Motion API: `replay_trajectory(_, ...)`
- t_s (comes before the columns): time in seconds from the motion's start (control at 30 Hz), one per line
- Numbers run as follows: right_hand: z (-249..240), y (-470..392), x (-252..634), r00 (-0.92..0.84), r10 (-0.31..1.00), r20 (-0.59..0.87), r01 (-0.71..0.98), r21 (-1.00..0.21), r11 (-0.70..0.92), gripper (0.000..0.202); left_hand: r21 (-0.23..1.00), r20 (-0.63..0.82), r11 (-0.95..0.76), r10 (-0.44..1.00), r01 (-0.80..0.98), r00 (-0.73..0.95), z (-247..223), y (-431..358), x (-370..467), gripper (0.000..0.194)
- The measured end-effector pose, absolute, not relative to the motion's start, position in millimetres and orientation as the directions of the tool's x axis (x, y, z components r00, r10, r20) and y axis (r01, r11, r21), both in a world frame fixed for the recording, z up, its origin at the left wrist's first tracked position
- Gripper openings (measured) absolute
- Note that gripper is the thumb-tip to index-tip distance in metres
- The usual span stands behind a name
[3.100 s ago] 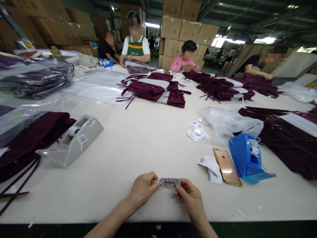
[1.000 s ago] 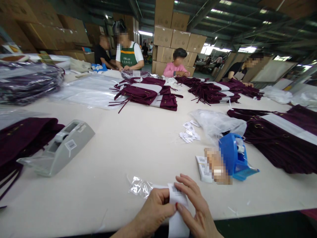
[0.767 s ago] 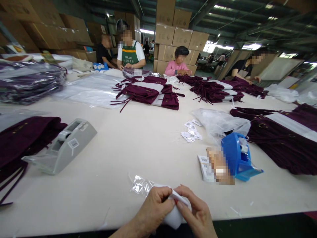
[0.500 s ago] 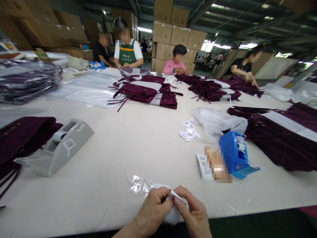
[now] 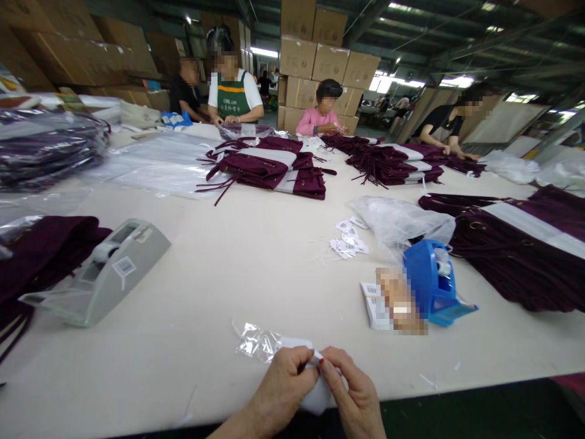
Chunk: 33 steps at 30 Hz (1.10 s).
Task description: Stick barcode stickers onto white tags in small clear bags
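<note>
Near the table's front edge my left hand [image 5: 287, 381] and my right hand [image 5: 350, 387] meet, each with thumb and forefinger pinched on a small white paper tag [image 5: 316, 360]. The tag is mostly covered by my fingers. Beneath them lies a larger white piece [image 5: 315, 399], partly hidden, whose kind I cannot make out. A clear plastic strip [image 5: 256, 342] with a thin white string rests on the table just left of it. To the right are a banded stack of white barcode tags [image 5: 375, 306] and a blue tape dispenser [image 5: 429, 283].
A grey tape dispenser [image 5: 121, 268] stands on the left beside dark purple bags [image 5: 50, 250]. Loose tags [image 5: 348, 241] and a crumpled plastic bag [image 5: 402, 225] lie right of centre. More purple bags [image 5: 269, 164] are piled farther back. Several people work across the table [image 5: 247, 262].
My right hand has shifted slightly left, and less of the tag shows between my fingers. Across the table, the person at the right has lowered a hand to the bags. The view has moved a little.
</note>
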State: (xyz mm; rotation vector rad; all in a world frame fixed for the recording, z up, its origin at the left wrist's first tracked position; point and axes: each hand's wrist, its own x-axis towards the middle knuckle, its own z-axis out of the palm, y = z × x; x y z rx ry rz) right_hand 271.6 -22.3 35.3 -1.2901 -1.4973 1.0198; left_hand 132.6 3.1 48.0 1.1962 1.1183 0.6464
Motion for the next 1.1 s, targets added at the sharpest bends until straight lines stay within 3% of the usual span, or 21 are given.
replay_trajectory(0.1,37,-21,274,-0.122,0.952,0.28,0.398,-0.865,0.305,0.015,0.945,-0.325,0.282,0.875,0.167,0.359,49,4,132,0.021)
replay_trajectory(0.2,39,-19,274,-0.142,0.935,0.326,0.431,-0.83,0.355,0.016,0.941,-0.337,0.298,0.87,0.161,0.36,49,5,132,0.022)
replay_trajectory(0.5,33,-24,270,-0.079,0.982,0.171,0.345,-0.92,0.188,0.024,0.931,-0.353,0.285,0.866,0.229,0.355,45,4,133,0.021)
replay_trajectory(0.63,23,-27,267,0.043,0.994,0.1,0.293,-0.953,0.083,0.027,0.913,-0.381,0.29,0.858,0.288,0.344,43,5,134,0.018)
replay_trajectory(0.77,21,-29,269,0.053,0.998,0.046,0.284,-0.958,0.03,0.028,0.914,-0.399,0.333,0.846,0.233,0.354,42,4,133,0.019)
replay_trajectory(0.93,27,-27,275,-0.153,0.954,0.258,0.426,-0.854,0.299,0.019,0.944,-0.329,0.311,0.861,0.111,0.388,48,2,132,0.017)
replay_trajectory(1.1,32,-23,275,-0.193,0.811,0.552,0.53,-0.637,0.56,0.032,0.966,-0.243,0.193,0.9,0.17,0.36,54,1,129,0.014)
